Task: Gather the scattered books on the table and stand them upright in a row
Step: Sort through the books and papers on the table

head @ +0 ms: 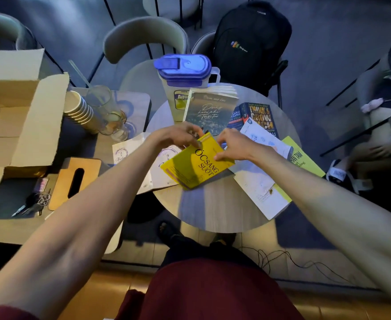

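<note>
Fingers of the left hand pinch the far left corner of the yellow book, and the right hand clamps its far right edge, thumb on the cover, so both hands are closed on the one volume. It sits tilted near the middle of the round surface, its near end low over some white papers and its far end raised; whether the near edge touches them I cannot tell. Beyond it a grey book leans upright against the jug, which looks like the start of the row. To the right a dark book lies flat, partly under a white booklet that covers a green one overhanging the right rim. The likely next step is to swing the yellow book upright beside the grey one. Trouble could come from a knock to the grey book, which rests on the jug alone and may slide flat. The thin yellow paperback may also flop if released without support. Dragging its low corner could pull the loose papers off the near edge, and a sweep of the right forearm could tip the overhanging green book to the floor.
</note>
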